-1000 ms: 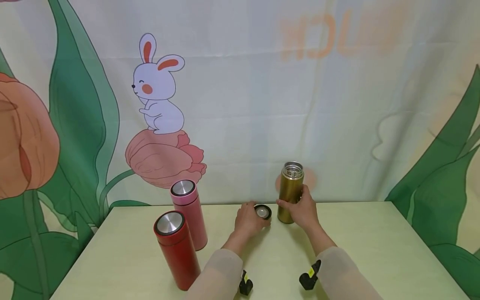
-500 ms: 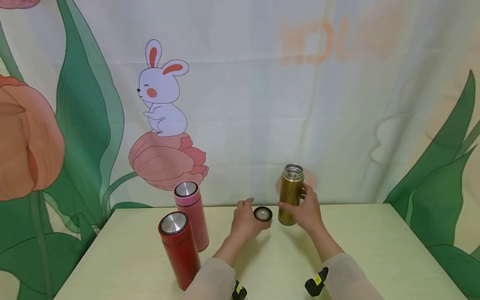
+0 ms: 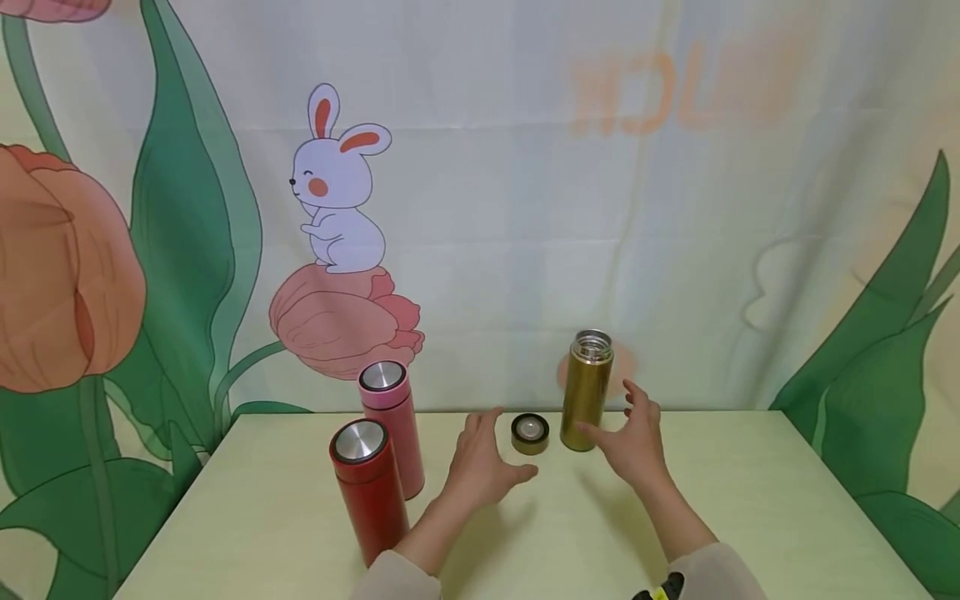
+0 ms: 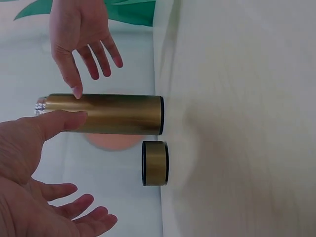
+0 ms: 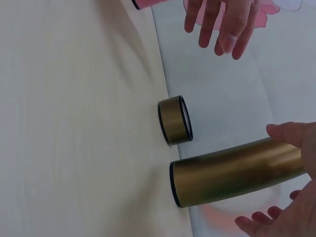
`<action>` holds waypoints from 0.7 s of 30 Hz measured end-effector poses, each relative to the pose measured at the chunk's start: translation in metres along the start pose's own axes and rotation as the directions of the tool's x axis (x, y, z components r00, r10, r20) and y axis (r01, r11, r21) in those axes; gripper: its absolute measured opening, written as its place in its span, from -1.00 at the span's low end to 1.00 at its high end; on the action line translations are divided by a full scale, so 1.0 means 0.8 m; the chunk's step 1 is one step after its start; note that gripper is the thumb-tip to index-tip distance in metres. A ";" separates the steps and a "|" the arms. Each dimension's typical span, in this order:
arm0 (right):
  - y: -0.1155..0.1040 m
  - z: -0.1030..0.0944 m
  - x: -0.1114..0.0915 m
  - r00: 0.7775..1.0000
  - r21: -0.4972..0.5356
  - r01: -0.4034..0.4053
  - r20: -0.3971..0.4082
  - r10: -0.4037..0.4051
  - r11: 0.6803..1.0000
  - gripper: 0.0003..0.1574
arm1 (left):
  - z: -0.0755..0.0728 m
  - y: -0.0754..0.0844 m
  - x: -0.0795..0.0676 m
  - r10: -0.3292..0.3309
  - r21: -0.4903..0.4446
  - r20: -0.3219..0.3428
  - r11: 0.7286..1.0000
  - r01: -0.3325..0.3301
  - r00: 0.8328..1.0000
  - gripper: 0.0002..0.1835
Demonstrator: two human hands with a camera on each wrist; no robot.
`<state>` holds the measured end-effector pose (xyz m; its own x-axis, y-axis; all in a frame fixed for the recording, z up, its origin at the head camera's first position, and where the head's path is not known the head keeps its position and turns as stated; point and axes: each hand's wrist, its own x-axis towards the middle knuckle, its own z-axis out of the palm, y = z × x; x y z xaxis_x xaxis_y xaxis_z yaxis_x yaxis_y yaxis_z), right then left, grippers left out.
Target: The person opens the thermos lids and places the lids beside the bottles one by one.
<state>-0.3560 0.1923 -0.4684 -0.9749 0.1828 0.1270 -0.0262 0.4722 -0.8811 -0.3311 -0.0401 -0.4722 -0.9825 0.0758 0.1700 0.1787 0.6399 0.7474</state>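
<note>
A gold thermos bottle (image 3: 587,396) stands upright without its lid near the table's back edge, its steel mouth showing. To its left the gold lid (image 3: 530,435) lies on the table with its underside up. My left hand (image 3: 480,462) hovers just left of the lid, thumb and fingers spread apart with nothing between them. My right hand (image 3: 633,437) is at the right side of the bottle, its fingers spread away from it and the thumb tip overlapping the bottle in the head view. Both wrist views show the bottle (image 4: 108,113) and the lid (image 5: 174,121) standing apart.
On the left of the pale table (image 3: 720,500) stand a red thermos (image 3: 371,500) and, behind it, a pink thermos (image 3: 397,437), both with lids on. A printed cloth (image 3: 480,208) with a rabbit and tulips hangs behind the table's back edge.
My left hand has let go of the lid and drawn back to the left. My right hand has loosened from the bottle and its fingers have moved off to the right.
</note>
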 end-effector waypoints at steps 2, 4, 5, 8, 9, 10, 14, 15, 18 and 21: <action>-0.001 -0.001 -0.009 1.000 0.000 0.008 0.003 -0.008 1.000 0.31 | -0.005 0.000 -0.011 0.007 -0.006 0.005 1.000 -0.006 1.000 0.05; -0.002 0.000 -0.019 1.000 0.002 0.021 0.009 -0.021 1.000 0.29 | -0.011 0.000 -0.022 0.012 -0.010 0.006 1.000 -0.012 1.000 0.04; -0.003 0.001 -0.025 1.000 0.003 0.027 0.015 -0.027 1.000 0.27 | -0.014 0.000 -0.027 0.013 -0.011 0.008 1.000 -0.013 1.000 0.04; -0.003 0.003 -0.040 0.998 0.006 0.037 0.046 -0.038 0.999 0.22 | -0.021 0.000 -0.042 0.012 -0.013 0.029 1.000 -0.011 1.000 0.03; -0.003 0.004 -0.045 0.997 0.007 0.039 0.060 -0.040 0.999 0.21 | -0.023 0.000 -0.046 0.011 -0.013 0.040 1.000 -0.010 0.999 0.03; -0.003 0.006 -0.050 0.996 0.009 0.039 0.077 -0.040 0.999 0.19 | -0.025 -0.001 -0.051 0.014 -0.011 0.050 1.000 -0.013 0.999 0.02; -0.002 0.013 -0.070 0.989 0.033 0.051 0.135 -0.055 0.998 0.15 | -0.033 -0.005 -0.069 0.015 -0.009 0.096 1.000 -0.015 0.995 -0.02; -0.001 0.015 -0.075 0.987 0.043 0.052 0.150 -0.058 0.998 0.15 | -0.035 -0.007 -0.073 0.016 -0.013 0.109 1.000 -0.015 0.994 -0.03; -0.001 0.023 -0.090 0.979 0.064 0.063 0.189 -0.074 0.996 0.13 | -0.044 -0.012 -0.087 -0.001 -0.028 0.159 1.000 0.006 0.987 -0.10; -0.002 0.032 -0.102 0.969 0.076 0.067 0.233 -0.083 0.995 0.12 | -0.051 -0.019 -0.098 -0.042 -0.056 0.226 0.997 0.056 0.973 -0.16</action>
<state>-0.2818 0.1549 -0.4892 -0.9940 -0.0625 0.0898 -0.1077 0.4168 -0.9026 -0.2545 -0.0870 -0.4711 -0.9756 0.2193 -0.0110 0.1259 0.5997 0.7903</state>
